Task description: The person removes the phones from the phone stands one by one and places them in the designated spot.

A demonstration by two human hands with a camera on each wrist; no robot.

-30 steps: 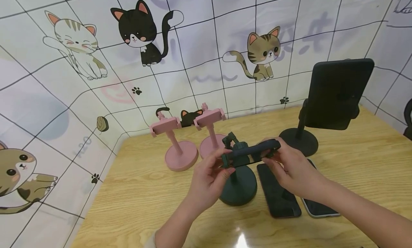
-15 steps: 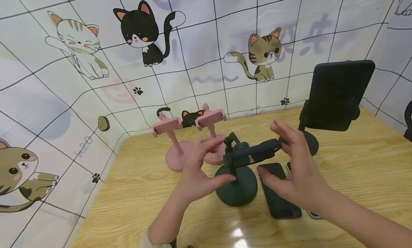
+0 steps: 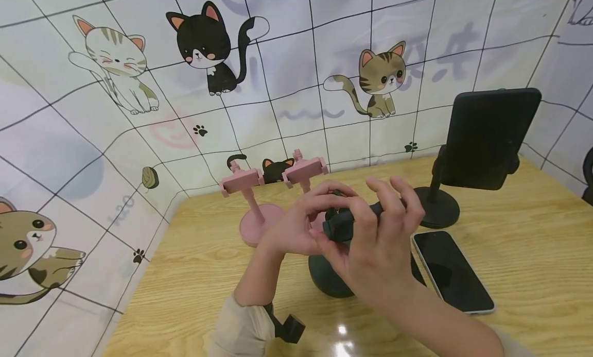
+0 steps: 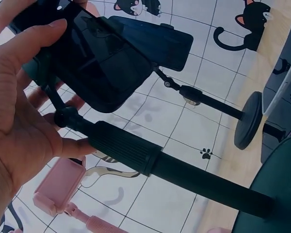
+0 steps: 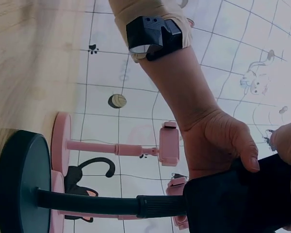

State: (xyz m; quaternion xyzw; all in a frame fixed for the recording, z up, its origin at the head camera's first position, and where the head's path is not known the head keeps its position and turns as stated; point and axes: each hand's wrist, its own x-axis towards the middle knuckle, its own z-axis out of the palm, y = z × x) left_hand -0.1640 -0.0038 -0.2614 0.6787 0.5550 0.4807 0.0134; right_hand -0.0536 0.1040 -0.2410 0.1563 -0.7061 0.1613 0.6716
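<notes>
A dark green phone stand (image 4: 128,145) stands upright on its round base (image 3: 329,282). A black phone (image 4: 102,63) sits at its top, against the clamp. My left hand (image 3: 296,225) grips the top of the stand, its thumb on the phone's front and its other fingers behind the clamp, as the left wrist view shows. My right hand (image 3: 382,249) reaches across to the phone's left end. Its thumb and fingers curl round the phone and hide most of it in the head view. In the right wrist view, the phone (image 5: 237,199) spans both hands.
Two pink phone stands (image 3: 242,181) stand behind to the left. At the right, a tablet (image 3: 488,135) is mounted on a black stand (image 3: 435,207). One phone (image 3: 454,272) lies flat on the table; another phone (image 3: 417,269) beside it is mostly hidden by my right arm.
Both hands held the phone's ends, then spread apart from it. Now they have closed in again, the right hand moving left across the phone and the left hand moving up and right.
</notes>
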